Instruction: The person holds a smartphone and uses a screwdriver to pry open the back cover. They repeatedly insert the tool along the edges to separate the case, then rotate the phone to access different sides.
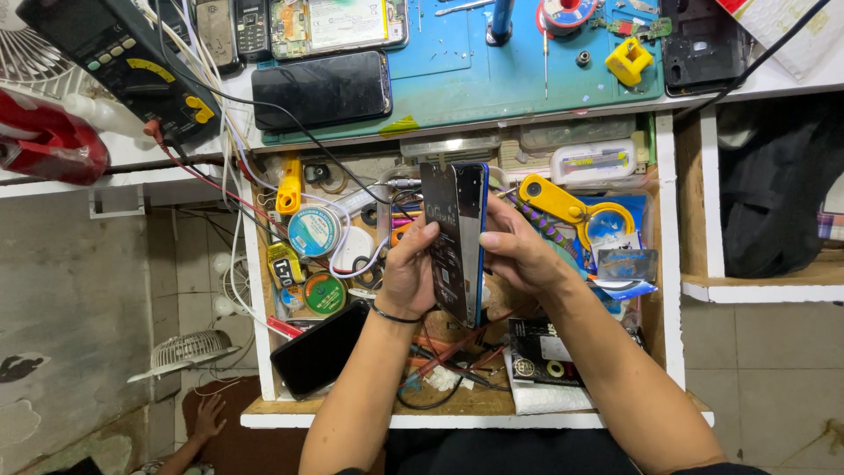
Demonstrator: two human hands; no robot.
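While the left hand (pixel 406 277) and right hand (pixel 519 251) hold a blue phone (pixel 457 237) on its edge at mid-frame, their fingers (pixel 422 236) press its two sides above the messy open drawer (pixel 673 264).

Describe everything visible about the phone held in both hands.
The phone is a slim dark slab with a blue frame edge, held upright and edge-on above the open cluttered drawer. Its dark inner face shows small components, so it looks opened. The left hand grips its left side, the right hand its right edge. A cable reaches toward its top.
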